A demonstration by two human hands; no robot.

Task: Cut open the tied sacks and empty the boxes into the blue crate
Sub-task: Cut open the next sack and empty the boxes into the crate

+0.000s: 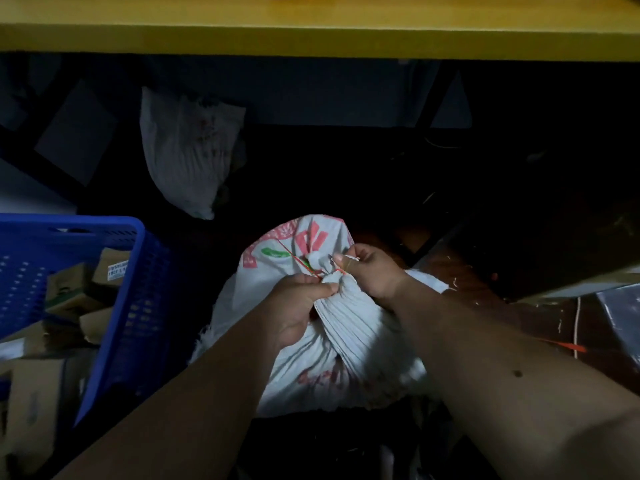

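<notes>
- While both bare forearms reach in from 6 o'clock, the left hand (298,306) and the right hand (372,271) meet at the gathered neck of a white sack (346,341) just below the middle of the view.
- The left hand has its fingers curled and pinches a thin red string (300,262) at the sack's neck; the string runs up toward 11 o'clock across the printed cloth.
- The right hand, at 3 o'clock from the knot, has finger and thumb closed on the bunched tip of cloth, with a turn of the red string over it.
- The sack stands on the dark floor, its neck twisted into tight pleats, with red and green print on the flap above the knot.
- A blue crate (114,306) sits at 9 o'clock, just beside the sack, with slotted walls.
- Brown cardboard boxes (86,285) lie jumbled inside the crate, one bearing a white label.
- A second white sack (187,157) lies farther off at 11 o'clock, in the shadow under a yellow shelf (311,39) that spans the view at 12 o'clock.
- A dark slanted frame bar (433,102) runs under the shelf at 1 o'clock.
- Scraps of pale thread (453,282) are scattered on the floor at 3 o'clock, and a light cord (576,327) with a red strand (568,345) beside it lies toward 4 o'clock.
</notes>
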